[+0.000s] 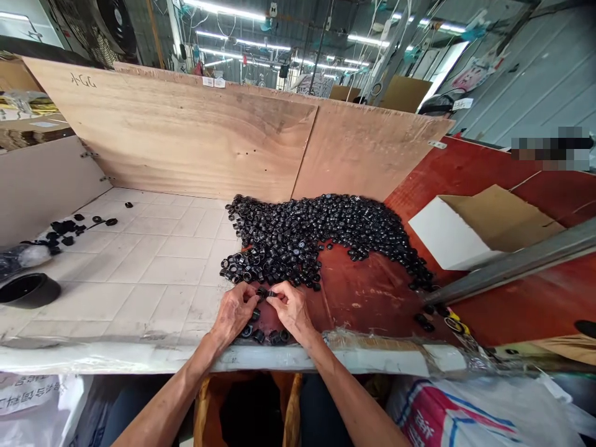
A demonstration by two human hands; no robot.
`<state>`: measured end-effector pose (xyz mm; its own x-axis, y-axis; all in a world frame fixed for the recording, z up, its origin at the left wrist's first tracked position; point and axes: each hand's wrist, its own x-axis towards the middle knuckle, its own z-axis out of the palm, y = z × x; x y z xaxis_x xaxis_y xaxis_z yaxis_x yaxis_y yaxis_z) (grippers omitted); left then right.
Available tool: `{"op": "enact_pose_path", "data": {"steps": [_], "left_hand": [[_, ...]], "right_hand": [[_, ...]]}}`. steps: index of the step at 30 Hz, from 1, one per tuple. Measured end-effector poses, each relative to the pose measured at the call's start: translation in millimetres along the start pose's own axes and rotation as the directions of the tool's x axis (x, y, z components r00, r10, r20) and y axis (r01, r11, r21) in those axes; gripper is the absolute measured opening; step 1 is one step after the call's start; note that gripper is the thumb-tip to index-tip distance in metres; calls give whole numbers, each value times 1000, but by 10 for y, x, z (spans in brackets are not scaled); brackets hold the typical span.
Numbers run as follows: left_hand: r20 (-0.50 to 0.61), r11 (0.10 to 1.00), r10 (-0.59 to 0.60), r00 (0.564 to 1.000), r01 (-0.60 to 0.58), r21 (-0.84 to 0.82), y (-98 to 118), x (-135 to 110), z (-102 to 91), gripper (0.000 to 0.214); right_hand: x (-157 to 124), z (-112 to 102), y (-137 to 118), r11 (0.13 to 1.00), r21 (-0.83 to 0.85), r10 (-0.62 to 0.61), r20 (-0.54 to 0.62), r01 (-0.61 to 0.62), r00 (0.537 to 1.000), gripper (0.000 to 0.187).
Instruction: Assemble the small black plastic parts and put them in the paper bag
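Black part (267, 293): being gripped jointly by left hand (236, 312) and right hand (292, 308).
Pile (316, 233): being kept just beyond them, reachable.

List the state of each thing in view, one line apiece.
Left hand: pinched on a small black part.
Right hand: pinched on the same part.
Pile of black parts: loose, heaped against the plywood board.
Cardboard box: open.
Ceiling lights: on.

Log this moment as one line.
left hand: pinching small black rings | right hand: pinching same | ring pile: beyond fingers | black bowl: far left
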<state>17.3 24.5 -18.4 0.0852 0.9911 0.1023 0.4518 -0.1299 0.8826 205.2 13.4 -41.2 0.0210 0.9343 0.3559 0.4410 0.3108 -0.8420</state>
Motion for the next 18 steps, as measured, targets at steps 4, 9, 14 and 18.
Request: {"op": "enact_pose_path", "data": {"steps": [4, 9, 14, 18], "left_hand": [[52, 999, -24, 998, 26, -39, 19, -27, -19, 15], [50, 997, 59, 997, -62, 49, -28, -13, -26, 31], [18, 989, 100, 995, -101, 109, -87, 1, 25, 28], [53, 990, 89, 995, -94, 102, -56, -46, 19, 27]], "right_hand": [[22, -38, -49, 999, -11, 50, -5, -50, 999, 16], [11, -96, -88, 998, 57, 18, -55, -15, 998, 23], [-78, -312, 84, 995, -55, 63, -293, -83, 954, 19], [-158, -457, 208, 974, -189, 76, -244, -124, 967, 13]]}}
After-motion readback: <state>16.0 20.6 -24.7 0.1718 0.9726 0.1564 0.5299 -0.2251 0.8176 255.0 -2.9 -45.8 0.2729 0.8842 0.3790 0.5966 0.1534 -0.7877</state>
